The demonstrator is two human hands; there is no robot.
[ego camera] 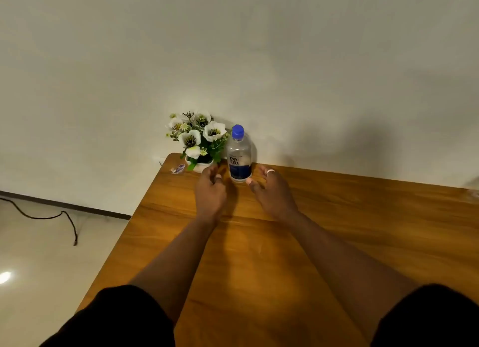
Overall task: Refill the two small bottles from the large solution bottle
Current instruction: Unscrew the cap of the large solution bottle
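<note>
A large clear solution bottle (239,156) with a blue cap and a dark blue label stands upright at the far edge of the wooden table (337,230), near the wall. My left hand (210,191) hovers just left of its base, fingers loosely curled and holding nothing. My right hand (269,191) hangs just right of the base, fingers relaxed and spread, with a pale ring on one finger. Neither hand touches the bottle. No small bottles are in view.
A white pot of artificial white flowers (198,142) stands left of the bottle against the wall. A small purple-and-white packet (178,169) lies at the table's far left corner. A black cable (51,217) trails on the floor left of the table.
</note>
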